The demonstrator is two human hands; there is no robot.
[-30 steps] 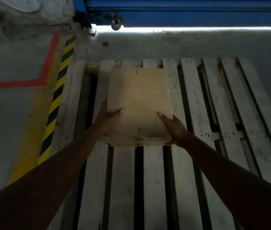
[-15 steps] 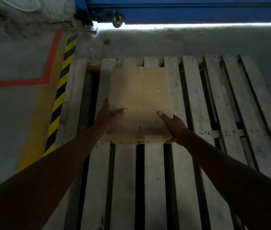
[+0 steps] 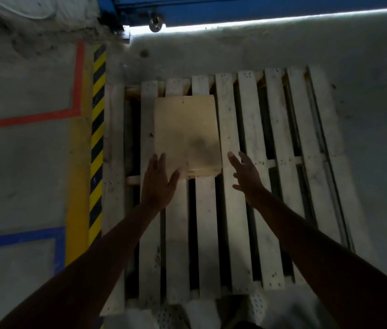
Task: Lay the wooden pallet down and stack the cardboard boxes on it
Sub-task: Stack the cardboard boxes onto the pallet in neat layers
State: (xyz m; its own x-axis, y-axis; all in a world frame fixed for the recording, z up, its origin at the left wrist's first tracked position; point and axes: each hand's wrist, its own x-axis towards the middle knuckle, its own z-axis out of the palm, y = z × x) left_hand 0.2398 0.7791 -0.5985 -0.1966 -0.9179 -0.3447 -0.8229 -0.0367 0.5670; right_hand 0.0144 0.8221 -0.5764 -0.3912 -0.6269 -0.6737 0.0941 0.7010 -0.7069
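Observation:
A wooden pallet (image 3: 249, 210) of pale slats lies flat on the concrete floor. One brown cardboard box (image 3: 186, 134) rests on its far left part, across three slats. My left hand (image 3: 158, 184) hovers over the box's near left corner, fingers spread, holding nothing. My right hand (image 3: 246, 173) is just right of the box, fingers apart, off the cardboard.
A yellow-and-black hazard stripe (image 3: 97, 138) runs along the pallet's left side, with red tape (image 3: 76, 79) and blue tape (image 3: 19, 238) lines on the floor beyond. A blue door (image 3: 259, 5) with a padlock (image 3: 155, 23) stands at the far end, light under it.
Both hands have let go of the box and drawn back with fingers spread. The box now rests on the pallet. The camera has pulled back and up, showing the whole pallet.

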